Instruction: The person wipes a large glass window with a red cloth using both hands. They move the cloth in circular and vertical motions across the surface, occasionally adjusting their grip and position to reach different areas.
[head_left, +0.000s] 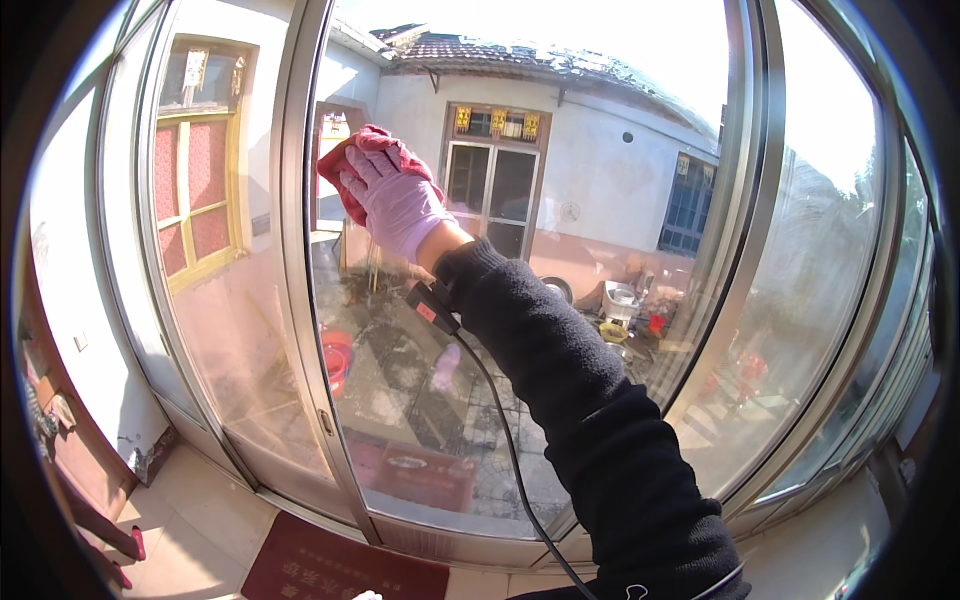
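Observation:
My right hand (394, 199), in a thin pale pink glove, is spread over a folded red cloth (341, 169) and presses it to the glass pane (622, 187) of an aluminium-framed sliding door. Hand and cloth are at the pane's upper left, close to the upright metal frame (296, 225). A small black device (433, 306) sits at the wrist of my black fleece sleeve (559, 330), with a black cable (504, 420) running down from it. My left hand is out of view; a pale scrap at the bottom edge is too small to identify.
A recessed door pull (324, 422) is set low in the frame. A dark red mat (337, 562) bearing writing lies on the tiled floor. At left are a table leg-like red support (97, 525) and a white wall (71, 300). Outside, red basins (335, 360) stand in the yard.

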